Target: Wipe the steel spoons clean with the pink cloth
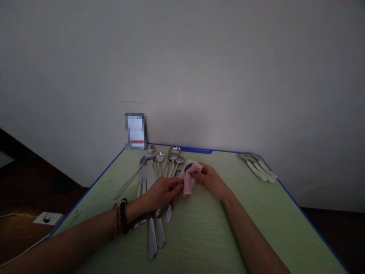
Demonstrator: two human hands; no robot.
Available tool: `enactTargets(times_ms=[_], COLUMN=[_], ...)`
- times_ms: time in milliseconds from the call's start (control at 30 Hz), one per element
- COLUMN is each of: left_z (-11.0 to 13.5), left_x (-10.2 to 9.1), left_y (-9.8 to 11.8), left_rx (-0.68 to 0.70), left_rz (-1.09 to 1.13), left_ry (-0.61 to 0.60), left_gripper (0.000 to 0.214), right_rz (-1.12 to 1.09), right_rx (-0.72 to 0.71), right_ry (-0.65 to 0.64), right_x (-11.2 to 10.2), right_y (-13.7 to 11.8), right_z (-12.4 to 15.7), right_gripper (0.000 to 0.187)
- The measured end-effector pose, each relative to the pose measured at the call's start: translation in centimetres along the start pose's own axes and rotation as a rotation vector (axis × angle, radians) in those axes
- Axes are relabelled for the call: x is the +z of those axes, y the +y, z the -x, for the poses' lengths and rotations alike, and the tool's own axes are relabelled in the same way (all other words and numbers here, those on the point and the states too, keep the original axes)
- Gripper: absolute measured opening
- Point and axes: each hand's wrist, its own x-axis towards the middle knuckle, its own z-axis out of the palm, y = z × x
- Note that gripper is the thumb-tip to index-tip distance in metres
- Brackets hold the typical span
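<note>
My left hand [163, 193] is closed in a pinch on the thin handle of a spoon [188, 166], whose dark oval bowl shows against a pink and white cloth [188, 184]. My right hand [210, 181] grips that cloth from the right side, its fingers pressed into the folds around the bowl. Both hands meet over the middle of the table. Under and beside my left hand lies a spread of metal cutlery: several spoons [160, 156] toward the back and table knives [152, 236] with broad handles toward me. My left hand and forearm hide part of them.
Several forks with white handles [256, 170] lie at the back right of the green table [216, 236], which has a blue edge. A phone [137, 131] leans upright on the wall [228, 76] at the back left. A white power strip [48, 218] lies on the floor.
</note>
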Motion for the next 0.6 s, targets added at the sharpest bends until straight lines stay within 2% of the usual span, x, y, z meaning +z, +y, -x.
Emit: enactTargets(times_ms=[100,300,400,500,600], left_z=[0.0,0.0,-0.1,-0.1,0.0], left_x=[-0.1,0.1,0.2,0.2,0.1], left_y=[0.1,-0.3,-0.5,-0.6,-0.4], left_rx=[0.017,0.009,0.024,0.031,0.023], left_rz=[0.037,0.165,0.153,0.133,0.099], left_ry=[-0.023,-0.066,-0.026,-0.005,-0.019], left_gripper=[0.026,0.035,0.041,0.042,0.043], right_rz=[-0.124,-0.442,-0.540,-0.596,-0.573], right_rx=[-0.033,-0.160,-0.207,-0.180,-0.222], right_ry=[0.082,0.386,0.369,0.327,0.402], right_x=[0.3,-0.1,-0.3,-0.6,-1.0], right_y=[0.0,-0.1,-0.3,-0.2,-0.1], right_z=[0.0,-0.6,-0.7,-0.7,-0.8], right_gripper=[0.016,0.011,0.009,0.006,0.008])
